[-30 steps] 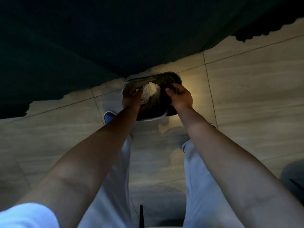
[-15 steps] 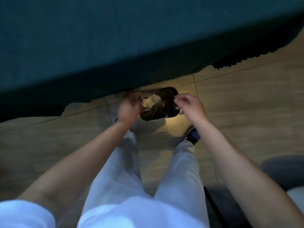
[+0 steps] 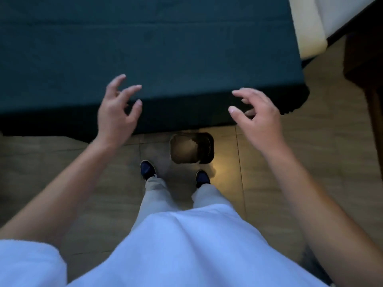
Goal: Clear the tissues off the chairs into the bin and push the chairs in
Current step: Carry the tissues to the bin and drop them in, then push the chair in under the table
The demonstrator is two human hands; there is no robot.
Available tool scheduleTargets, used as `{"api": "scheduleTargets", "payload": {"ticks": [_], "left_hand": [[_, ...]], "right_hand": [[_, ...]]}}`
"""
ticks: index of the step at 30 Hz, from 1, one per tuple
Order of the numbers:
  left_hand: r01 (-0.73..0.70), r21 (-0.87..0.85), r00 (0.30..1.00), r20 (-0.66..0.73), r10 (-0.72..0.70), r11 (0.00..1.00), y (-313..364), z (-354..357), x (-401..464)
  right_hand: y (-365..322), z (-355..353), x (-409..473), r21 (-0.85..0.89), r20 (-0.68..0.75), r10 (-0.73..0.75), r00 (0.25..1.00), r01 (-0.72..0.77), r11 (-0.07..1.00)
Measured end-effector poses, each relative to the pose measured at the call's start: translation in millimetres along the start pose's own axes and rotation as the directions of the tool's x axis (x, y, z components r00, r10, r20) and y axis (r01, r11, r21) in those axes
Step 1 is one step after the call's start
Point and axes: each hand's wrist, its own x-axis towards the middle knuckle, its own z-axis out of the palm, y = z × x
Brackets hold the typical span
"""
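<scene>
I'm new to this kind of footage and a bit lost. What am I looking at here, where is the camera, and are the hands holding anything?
There is no machine here: a person wears a camera on the head, and it looks forward and down, so you see their own arms, white shirt, pale trousers and dark shoes. The left hand and right hand are raised with fingers spread, and both are empty. Beyond them is a surface covered by a dark teal cloth, with nothing visible on it. On the tiled floor, just in front of the feet, stands a small dark bin with something pale and crumpled inside, probably tissues, though the picture is blurred. No chair is clearly visible.
</scene>
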Motion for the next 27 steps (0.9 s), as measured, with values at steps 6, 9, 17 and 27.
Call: {"api": "scheduleTargets", "payload": {"ticks": [6, 9, 17, 27], "left_hand": [[-0.035, 0.184, 0.979, -0.19, 0.07, 0.982, 36.3, -84.9, -1.1], [-0.028, 0.269, 0.939, -0.323, 0.117, 0.963, 52.8, -122.4, 1.1], [-0.007, 0.426, 0.792, -0.55, 0.265, 0.905, 63.9, -244.7, 17.0], [-0.008, 0.478, 0.665, -0.654, 0.362, 0.878, 26.6, -383.3, -35.3]], "right_hand": [[-64.6, -39.0, 47.1, -0.056, -0.012, -0.226, 0.974, 0.225, 0.973], [-110.6, -49.7, 64.3, -0.097, -0.012, -0.328, 0.945, 0.325, 0.941], [-233.9, -61.5, 59.9, -0.151, -0.078, -0.568, 0.82, 0.553, 0.819], [-362.9, -24.7, 9.3, -0.272, -0.216, -0.763, 0.609, 0.713, 0.646]]}}
